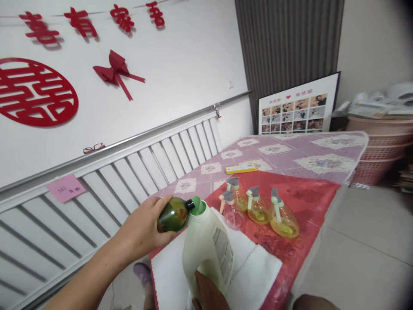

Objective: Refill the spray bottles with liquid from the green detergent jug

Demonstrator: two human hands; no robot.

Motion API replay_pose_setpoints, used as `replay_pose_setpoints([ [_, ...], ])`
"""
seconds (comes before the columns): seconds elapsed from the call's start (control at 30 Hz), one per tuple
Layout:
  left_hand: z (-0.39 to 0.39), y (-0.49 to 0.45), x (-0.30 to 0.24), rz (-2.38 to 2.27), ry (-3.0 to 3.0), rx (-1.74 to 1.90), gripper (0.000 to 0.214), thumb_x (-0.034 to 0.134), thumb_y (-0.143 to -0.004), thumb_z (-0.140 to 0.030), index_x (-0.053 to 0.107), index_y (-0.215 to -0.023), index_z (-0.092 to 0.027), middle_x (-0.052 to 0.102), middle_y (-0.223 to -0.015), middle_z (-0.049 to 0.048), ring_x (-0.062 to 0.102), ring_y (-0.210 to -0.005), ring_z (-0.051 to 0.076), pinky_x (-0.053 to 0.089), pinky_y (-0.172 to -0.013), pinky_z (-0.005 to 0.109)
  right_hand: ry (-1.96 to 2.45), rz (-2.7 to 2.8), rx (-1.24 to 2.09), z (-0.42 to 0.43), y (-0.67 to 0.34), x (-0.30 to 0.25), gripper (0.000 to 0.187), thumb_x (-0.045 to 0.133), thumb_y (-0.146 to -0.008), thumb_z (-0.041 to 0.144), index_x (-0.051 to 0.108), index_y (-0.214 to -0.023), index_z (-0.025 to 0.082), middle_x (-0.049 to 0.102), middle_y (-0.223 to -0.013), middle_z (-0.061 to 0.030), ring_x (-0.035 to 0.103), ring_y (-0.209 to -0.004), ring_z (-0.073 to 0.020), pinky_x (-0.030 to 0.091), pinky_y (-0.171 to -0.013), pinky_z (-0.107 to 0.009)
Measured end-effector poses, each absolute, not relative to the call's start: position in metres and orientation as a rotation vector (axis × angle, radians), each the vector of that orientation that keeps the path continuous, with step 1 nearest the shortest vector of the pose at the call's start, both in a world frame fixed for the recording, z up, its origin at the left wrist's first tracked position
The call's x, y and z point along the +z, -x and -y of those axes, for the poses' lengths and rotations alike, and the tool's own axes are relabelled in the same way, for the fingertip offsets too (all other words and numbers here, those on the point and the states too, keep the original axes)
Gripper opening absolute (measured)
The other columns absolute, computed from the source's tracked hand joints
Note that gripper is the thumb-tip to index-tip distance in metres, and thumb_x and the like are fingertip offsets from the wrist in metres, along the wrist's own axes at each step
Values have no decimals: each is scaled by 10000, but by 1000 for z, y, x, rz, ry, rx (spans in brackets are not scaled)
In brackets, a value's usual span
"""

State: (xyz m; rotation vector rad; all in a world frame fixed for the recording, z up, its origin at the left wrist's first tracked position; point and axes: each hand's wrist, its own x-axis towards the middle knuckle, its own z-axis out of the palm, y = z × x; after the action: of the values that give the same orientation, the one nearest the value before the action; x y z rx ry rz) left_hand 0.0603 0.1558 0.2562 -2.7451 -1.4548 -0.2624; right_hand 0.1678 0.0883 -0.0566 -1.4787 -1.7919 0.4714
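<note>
My left hand (150,221) is closed around a dark green bottle (174,215) with a black neck. The bottle lies tilted, its neck at the uncapped mouth of a large pale green detergent jug (196,237). A green spout piece (198,207) shows in that mouth. Low in the view, my right hand (209,290) grips the jug at its handle; part of the hand is cut off by the frame edge. The jug is over a white cloth (254,262). To its right stand several spray bottles, including a pink one (232,215) and a yellow one (284,221).
A red cloth (309,198) lies on the table over a purple patterned tablecloth (287,150). Behind the spray bottles is a flat yellow box (241,168). A white radiator (129,176) runs along the left wall. Pink baskets (376,146) are stacked at the right.
</note>
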Motion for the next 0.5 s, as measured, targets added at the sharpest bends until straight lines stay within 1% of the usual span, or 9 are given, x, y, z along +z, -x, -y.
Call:
replay_pose_setpoints([
  [0.17,-157,-60,258,1445,2733,-210,766,616,-693,-428,367,-1405,-301,579,-1185,70,564,-1087,281,476,-894,387,1546,1794,537,-92,-165,-62,641,538,-795,104,450,-1426,175,574,-1387,-114,542,-1264,-228,431,-1071,-310],
  [0.27,-158,-61,260,1421,2739,-182,754,615,-692,-427,376,-1397,-309,582,-1173,67,561,-1079,283,472,-881,385,1544,1795,503,-93,-163,-65,663,538,-780,88,447,-1429,188,570,-1393,-100,545,-1262,-224,442,-1062,-306],
  [0.37,-158,-62,263,1398,2744,-160,737,613,-690,-417,395,-1385,-308,580,-1171,67,560,-1063,283,473,-859,384,1537,1808,464,-93,-162,-69,683,550,-756,70,455,-1424,174,587,-1373,-105,569,-1234,-234,453,-1054,-311],
  [0.5,-159,-63,266,1398,2745,-138,738,619,-684,-421,406,-1381,-307,577,-1183,74,562,-1054,288,471,-852,385,1527,1778,435,-94,-161,-74,654,554,-780,89,464,-1418,197,590,-1372,-96,575,-1229,-235,456,-1052,-310],
])
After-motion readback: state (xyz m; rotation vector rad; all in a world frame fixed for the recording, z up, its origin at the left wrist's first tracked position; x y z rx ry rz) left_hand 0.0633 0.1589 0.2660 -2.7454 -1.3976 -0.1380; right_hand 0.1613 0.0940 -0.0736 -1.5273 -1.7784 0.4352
